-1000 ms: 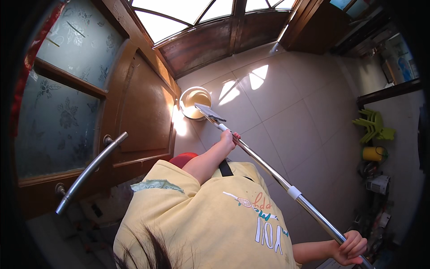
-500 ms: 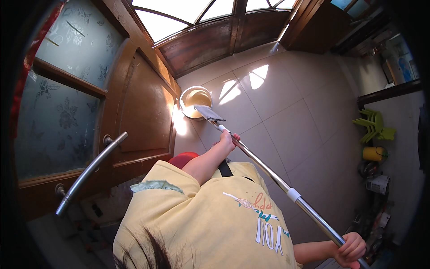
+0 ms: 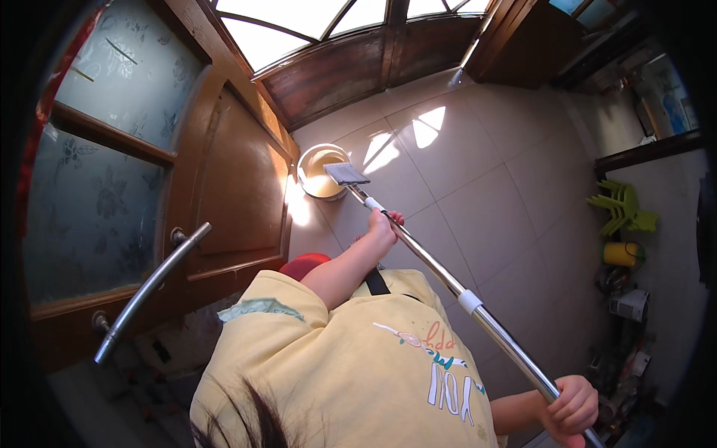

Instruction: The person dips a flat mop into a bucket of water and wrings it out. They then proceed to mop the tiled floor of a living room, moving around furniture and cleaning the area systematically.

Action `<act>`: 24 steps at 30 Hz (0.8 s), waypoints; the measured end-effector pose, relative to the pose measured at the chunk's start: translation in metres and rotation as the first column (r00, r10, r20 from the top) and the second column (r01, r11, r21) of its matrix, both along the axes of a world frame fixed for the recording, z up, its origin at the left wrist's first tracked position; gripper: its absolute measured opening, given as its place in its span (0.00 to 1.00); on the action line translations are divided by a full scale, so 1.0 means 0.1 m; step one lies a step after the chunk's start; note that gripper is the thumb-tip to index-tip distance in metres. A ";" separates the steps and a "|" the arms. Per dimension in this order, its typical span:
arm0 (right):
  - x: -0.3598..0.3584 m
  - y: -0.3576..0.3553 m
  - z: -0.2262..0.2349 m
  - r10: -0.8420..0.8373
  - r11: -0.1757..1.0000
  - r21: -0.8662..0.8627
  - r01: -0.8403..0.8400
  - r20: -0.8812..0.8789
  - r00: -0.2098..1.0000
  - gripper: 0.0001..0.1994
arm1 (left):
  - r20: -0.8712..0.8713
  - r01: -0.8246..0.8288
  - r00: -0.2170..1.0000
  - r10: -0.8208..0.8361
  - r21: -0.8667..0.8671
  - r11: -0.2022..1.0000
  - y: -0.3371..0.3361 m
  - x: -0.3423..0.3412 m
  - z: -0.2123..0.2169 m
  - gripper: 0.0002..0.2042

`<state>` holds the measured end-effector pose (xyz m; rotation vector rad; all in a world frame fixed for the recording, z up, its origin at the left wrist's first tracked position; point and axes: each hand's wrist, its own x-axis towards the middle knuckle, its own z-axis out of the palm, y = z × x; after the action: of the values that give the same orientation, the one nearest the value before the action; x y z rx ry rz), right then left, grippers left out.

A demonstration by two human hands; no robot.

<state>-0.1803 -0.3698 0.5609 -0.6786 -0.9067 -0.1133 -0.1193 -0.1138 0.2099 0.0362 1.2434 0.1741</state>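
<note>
Fingers of your left hand (image 3: 382, 226) wrap the shiny metal mop pole (image 3: 448, 280), arm extended; your right hand (image 3: 571, 407) clenches its upper end.

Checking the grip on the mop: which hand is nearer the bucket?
Left. The left hand grips the mop pole just short of the bucket; the right hand holds the pole's far end.

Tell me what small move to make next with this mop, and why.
Probably lower the mop head a little further into the bucket. The flat head sits at the bucket's rim, over the murky water, rather than down in it. The left hand grips the metal pole partway down and the right hand holds its top end, so both can push it along the pole's line.
</note>
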 end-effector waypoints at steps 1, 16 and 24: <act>-0.01 0.01 -0.02 -0.079 0.997 -0.024 0.078 -0.047 0.996 0.17 | 0.021 0.019 1.000 -0.019 -0.004 1.000 -0.02 0.01 0.11 0.21; 0.17 0.31 -0.27 -0.219 0.976 -0.030 0.217 -0.112 0.969 0.19 | 0.201 0.277 0.944 -0.261 -0.057 0.959 -0.32 -0.25 1.28 0.15; 0.11 0.37 0.03 0.188 0.980 -0.080 -0.180 0.117 0.975 0.17 | 0.137 0.101 0.986 -0.092 -0.059 0.993 -0.08 -0.09 0.68 0.21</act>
<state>-0.1691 -0.3331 0.5643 -0.6531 -1.0929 0.0419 -0.1284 -0.1216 0.2780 0.0272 1.1094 0.0501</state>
